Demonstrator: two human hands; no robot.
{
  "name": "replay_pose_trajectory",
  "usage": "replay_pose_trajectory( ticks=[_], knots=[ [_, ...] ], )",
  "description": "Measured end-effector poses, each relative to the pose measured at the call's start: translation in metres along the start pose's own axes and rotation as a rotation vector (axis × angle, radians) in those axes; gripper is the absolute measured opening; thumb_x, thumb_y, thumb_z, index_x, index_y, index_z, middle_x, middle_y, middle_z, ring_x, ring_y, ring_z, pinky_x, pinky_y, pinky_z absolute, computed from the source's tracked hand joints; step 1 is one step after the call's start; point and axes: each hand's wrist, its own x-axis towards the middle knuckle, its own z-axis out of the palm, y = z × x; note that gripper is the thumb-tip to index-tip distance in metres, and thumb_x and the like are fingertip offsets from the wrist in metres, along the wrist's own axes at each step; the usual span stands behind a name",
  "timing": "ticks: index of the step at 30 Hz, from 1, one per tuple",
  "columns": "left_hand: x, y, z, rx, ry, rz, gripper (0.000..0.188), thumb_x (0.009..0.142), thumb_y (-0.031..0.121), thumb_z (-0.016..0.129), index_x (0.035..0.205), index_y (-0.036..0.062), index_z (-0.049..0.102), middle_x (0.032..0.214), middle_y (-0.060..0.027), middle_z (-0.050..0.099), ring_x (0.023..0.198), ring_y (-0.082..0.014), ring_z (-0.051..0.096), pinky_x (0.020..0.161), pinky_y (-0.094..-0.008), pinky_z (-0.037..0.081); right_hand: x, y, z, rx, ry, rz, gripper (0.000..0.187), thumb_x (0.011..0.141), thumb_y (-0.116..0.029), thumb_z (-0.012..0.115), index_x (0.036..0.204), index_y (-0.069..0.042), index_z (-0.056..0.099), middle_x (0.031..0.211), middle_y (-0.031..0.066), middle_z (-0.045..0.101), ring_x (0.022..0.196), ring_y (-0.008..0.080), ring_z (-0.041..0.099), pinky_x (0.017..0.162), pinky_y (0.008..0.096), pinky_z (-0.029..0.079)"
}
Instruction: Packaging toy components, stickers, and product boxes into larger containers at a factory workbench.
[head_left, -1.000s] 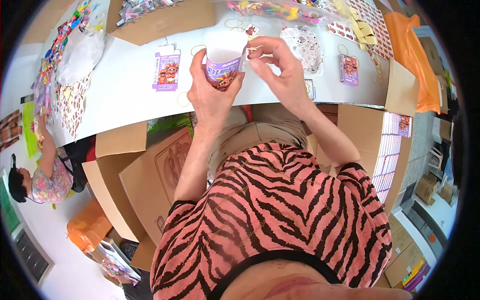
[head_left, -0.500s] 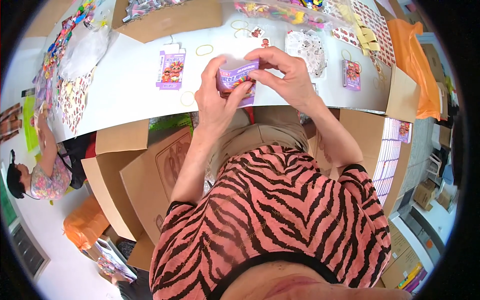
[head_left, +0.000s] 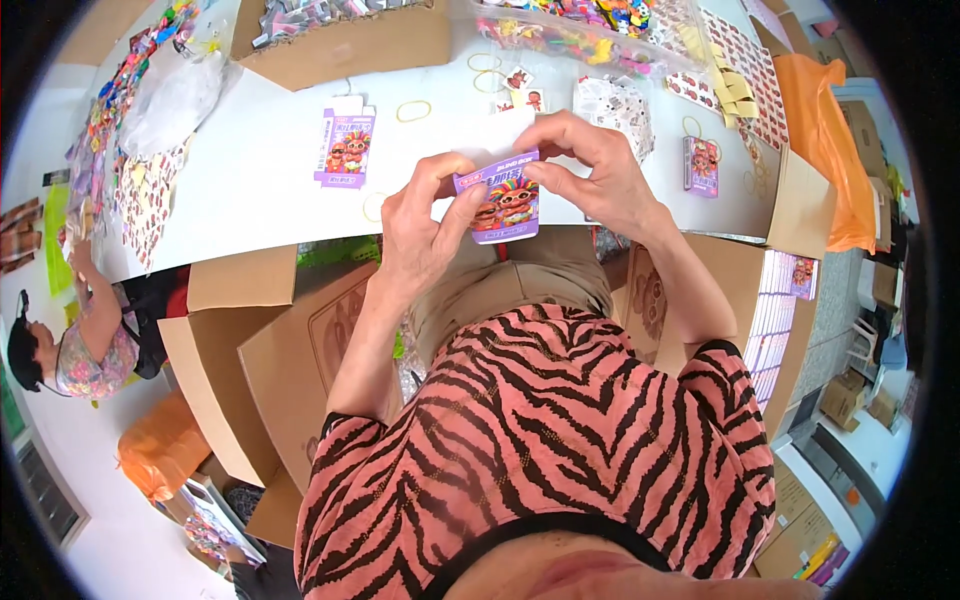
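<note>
Between my two hands, at the table's near edge, is a small purple carton (head_left: 507, 205) with cartoon figures on its front and a white flap raised at the top. My left hand (head_left: 428, 215) pinches its left side, thumb toward the front. The fingers of my right hand (head_left: 590, 175) are closed on its upper right corner by the flap. A similar carton (head_left: 347, 145) lies on the table to the left, its top flaps raised. Another purple carton (head_left: 702, 166) lies on the right. Several rubber bands (head_left: 413, 110) and small picture cards (head_left: 534, 100) are beyond my hands.
A cardboard box of small packets (head_left: 345, 45) and a clear bag of colourful toys (head_left: 590, 40) stand at the back. A stack of printed sheets (head_left: 612, 110) lies right of centre. Open cartons (head_left: 225, 385) flank me below the table. Another person (head_left: 95, 345) works at left.
Both hands have brought the carton nearer to me and slightly right. Its front now faces up more fully, with the white flap showing above it.
</note>
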Motion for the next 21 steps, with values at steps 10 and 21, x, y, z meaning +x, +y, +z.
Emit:
replay_pose_trajectory(
  ticks=[10,21],
  knots=[
    [-0.012,0.020,0.008,-0.386,0.074,-0.139,0.056,0.085,0.005,0.063,0.133,0.0011,0.035,0.098,-0.0147,0.064,0.088,-0.0196,0.065,0.074,-0.0300,0.055,-0.012,-0.012,0.000,0.365,0.063,0.177,0.043,0.081,-0.001,0.065,0.122,0.000,0.051,0.100,0.0081,0.064,0.097,0.0132,0.059,0.084,0.0284,0.049],
    [-0.035,0.019,0.007,-0.305,-0.121,-0.326,0.028,0.083,0.004,0.065,0.110,-0.0006,0.057,0.101,-0.0107,0.065,0.084,-0.0135,0.065,0.072,-0.0261,0.055,-0.040,0.003,0.007,0.402,-0.099,0.258,0.020,0.085,-0.005,0.063,0.103,0.002,0.062,0.103,0.0085,0.062,0.094,0.0121,0.059,0.082,0.0264,0.049]
  ],
)
